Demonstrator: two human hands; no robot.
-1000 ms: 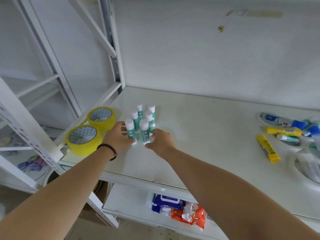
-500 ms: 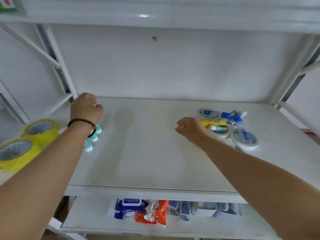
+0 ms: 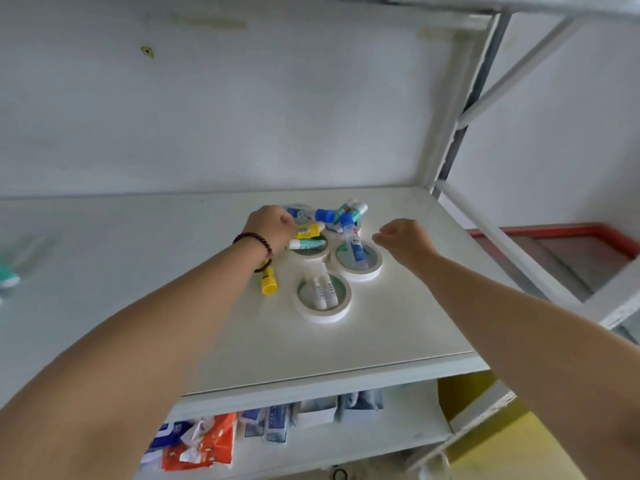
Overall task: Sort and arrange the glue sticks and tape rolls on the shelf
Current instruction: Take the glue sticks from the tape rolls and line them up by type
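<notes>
- Far out past my left forearm, at the frame edge, I see a teal glue stick (image 3: 7,276), blurred; that group stands well apart from the pile, so any carry across is long and a loose grip could drop a stick on the way.
- Under my left wrist lies a yellow-capped glue stick (image 3: 268,283); I judge my forearm could nudge it and set it rolling toward the shelf's (image 3: 311,344) front edge.
- My left hand (image 3: 270,227) is curled closed at the end of a yellow glue stick (image 3: 309,230); whether it is truly pinching it I cannot tell. That stick rests on a white tape roll (image 3: 310,252) with a white-and-teal glue stick (image 3: 307,243) just below it, so a pull could drag the neighbour along.
- Between my hands, nearer me, a tape roll (image 3: 324,315) has two white sticks (image 3: 322,292) across its hole; lifting it first would tip them off.
- Beyond my left knuckles blue-capped sticks (image 3: 325,214) cross each other; one tug could scatter the heap.
- Just left of my right hand, a blue stick (image 3: 353,239) lies across another tape roll (image 3: 356,273).
- My right hand (image 3: 403,241) hovers loosely curled, fingertips near together, holding nothing.
</notes>
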